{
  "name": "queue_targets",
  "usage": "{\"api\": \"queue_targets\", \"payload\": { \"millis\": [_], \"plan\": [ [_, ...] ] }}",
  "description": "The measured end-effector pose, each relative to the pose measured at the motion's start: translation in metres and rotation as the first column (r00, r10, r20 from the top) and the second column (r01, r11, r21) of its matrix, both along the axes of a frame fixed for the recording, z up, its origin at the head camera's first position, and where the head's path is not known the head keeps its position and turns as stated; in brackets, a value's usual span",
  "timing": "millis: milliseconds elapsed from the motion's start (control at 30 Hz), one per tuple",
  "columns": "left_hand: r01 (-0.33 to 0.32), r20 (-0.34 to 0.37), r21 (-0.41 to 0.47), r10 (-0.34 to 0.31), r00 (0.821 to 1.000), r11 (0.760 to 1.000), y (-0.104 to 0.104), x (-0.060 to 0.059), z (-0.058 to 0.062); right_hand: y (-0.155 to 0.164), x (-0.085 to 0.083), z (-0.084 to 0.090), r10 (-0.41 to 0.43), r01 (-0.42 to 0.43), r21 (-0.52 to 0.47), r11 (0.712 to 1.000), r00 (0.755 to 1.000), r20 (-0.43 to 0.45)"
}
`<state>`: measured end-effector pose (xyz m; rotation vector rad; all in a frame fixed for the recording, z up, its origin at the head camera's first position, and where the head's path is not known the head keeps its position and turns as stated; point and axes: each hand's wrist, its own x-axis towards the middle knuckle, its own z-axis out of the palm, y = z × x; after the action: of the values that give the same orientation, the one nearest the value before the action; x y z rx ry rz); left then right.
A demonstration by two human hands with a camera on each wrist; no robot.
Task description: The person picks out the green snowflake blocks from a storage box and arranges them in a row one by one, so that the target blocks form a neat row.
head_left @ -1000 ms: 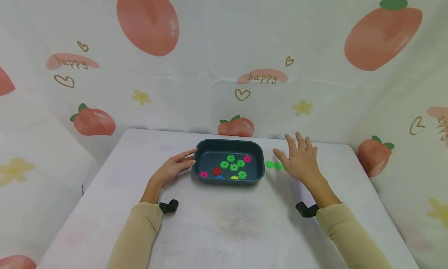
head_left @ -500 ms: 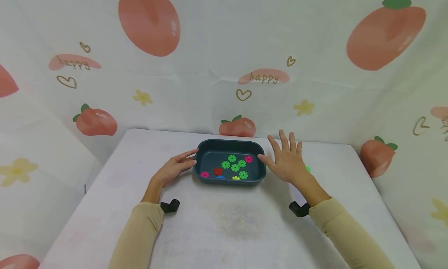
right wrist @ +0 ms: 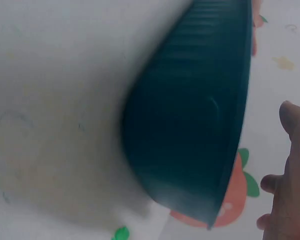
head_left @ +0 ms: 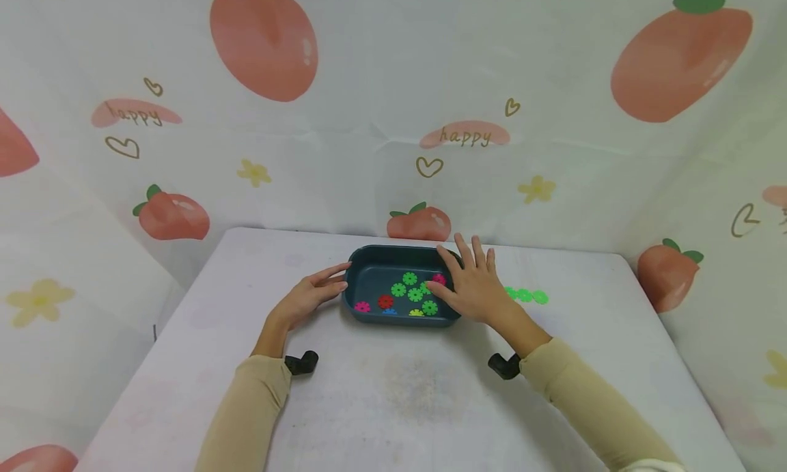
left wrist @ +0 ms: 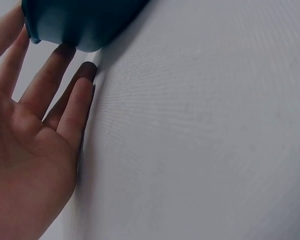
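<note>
A dark teal plastic tray [head_left: 371,275] holds several flat, notched snowflake-shaped discs: green [head_left: 415,294], pink [head_left: 362,307], red [head_left: 385,301], blue and yellow. At the tray's left end is my left hand [head_left: 302,300], fingers extended with the tips against its outer wall; the left wrist view shows these fingers [left wrist: 47,80] at the tray's underside edge. My right hand [head_left: 479,291] is spread over the tray's right end, overlapping the rim in the head view and gripping nothing. In the right wrist view the fingers [right wrist: 295,185] are beside the tray's rim, apart from its wall.
Right of the tray, several green discs [head_left: 525,295] lie in a row on the white table [head_left: 381,404], partly behind my right hand. A white cloth [head_left: 344,117] printed with peaches hangs behind the table. Black camera mounts [head_left: 504,366] sit on both wrists.
My right hand has moved left, from above the green discs on the table to over the tray's right end, uncovering discs behind it. The left hand has stayed at the tray's left end.
</note>
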<state>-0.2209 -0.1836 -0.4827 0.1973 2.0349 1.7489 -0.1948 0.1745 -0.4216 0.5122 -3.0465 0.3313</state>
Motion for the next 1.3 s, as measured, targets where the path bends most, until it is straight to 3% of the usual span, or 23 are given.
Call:
{"api": "queue_targets", "payload": {
  "millis": [433,600,767,1067,1300],
  "plan": [
    [-0.008,0.009,-0.013,0.009,1.000,1.000,0.000,0.000,0.000,-0.029,-0.005,-0.014,0.143,-0.143,-0.049,0.989,0.990,-0.004],
    [-0.008,0.030,-0.005,0.008,1.000,1.000,0.002,0.004,0.010,-0.041,-0.009,-0.018,0.179,-0.178,-0.049,0.983,0.984,0.009],
    [0.002,0.036,0.000,-0.002,0.999,1.000,0.003,0.009,0.021,-0.050,-0.013,-0.017,0.190,-0.185,-0.068,0.980,0.980,0.061],
    [-0.004,0.037,-0.017,0.004,0.999,1.000,0.004,0.010,0.022,-0.064,-0.024,-0.023,0.201,-0.183,-0.167,0.969,0.975,0.099],
    [-0.005,0.041,-0.009,0.005,0.999,1.000,0.003,0.008,0.019,-0.068,-0.031,-0.032,0.203,-0.139,-0.290,0.947,0.958,0.202]
  ]
}}
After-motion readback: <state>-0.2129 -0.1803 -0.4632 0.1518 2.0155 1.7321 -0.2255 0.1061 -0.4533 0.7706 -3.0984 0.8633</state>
